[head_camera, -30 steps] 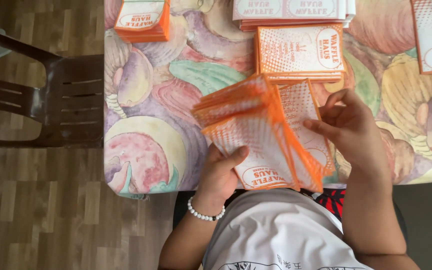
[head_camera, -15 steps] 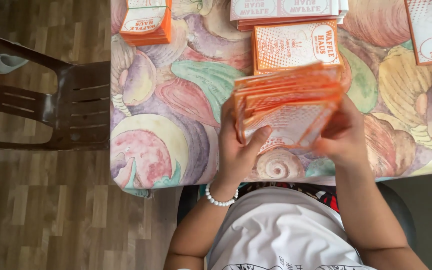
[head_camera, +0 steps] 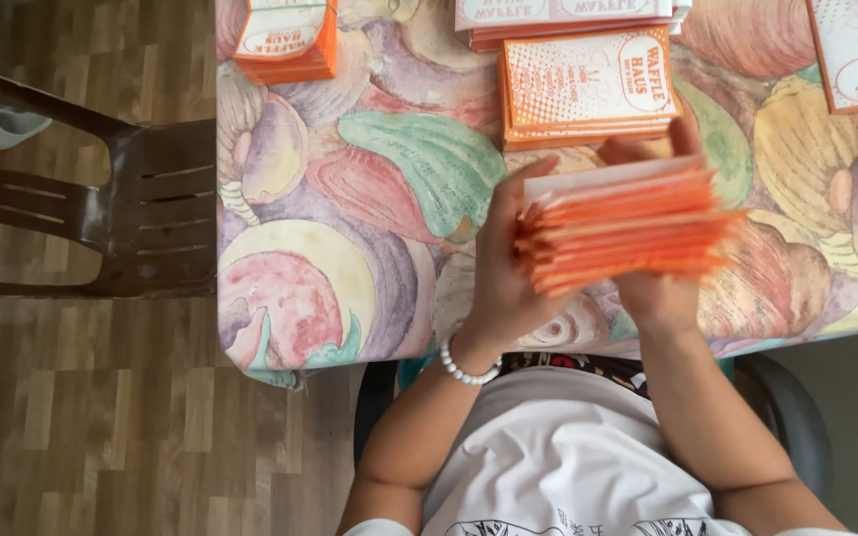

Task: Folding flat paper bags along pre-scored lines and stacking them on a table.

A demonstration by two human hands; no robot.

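Left hand and right hand each close a grip on opposite ends of a light, slippery, bendable stack of orange paper sleeves above the worktop's near edge.

A stack of sleeves is sitting between the left hand and the right hand, above the table. Behind it, a pile is lying on the table. A chair is standing left of the table.
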